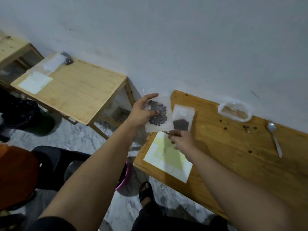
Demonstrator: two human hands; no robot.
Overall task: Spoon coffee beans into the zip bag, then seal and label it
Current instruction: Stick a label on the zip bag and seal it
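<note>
My left hand (143,112) grips a clear zip bag (162,114) with dark coffee beans in it, held in the air off the left end of the wooden table (225,147). Just below the bag's lower edge my right hand (181,140) has its fingers pinched together; whether it holds a label is too blurred to tell. Another zip bag with beans (182,118) lies on the table beside it. Under my right hand lies a pale label sheet (165,157). A metal spoon (275,137) rests at the right, and an open clear plastic bag (235,111) sits by the wall.
Loose beans (245,127) are scattered near the spoon. A second wooden table (75,90) to the left carries a white sheet (35,82) and more bags with beans (56,61). A dark chair (55,164), a pink basin (125,177) and my sandalled foot (145,190) are on the floor.
</note>
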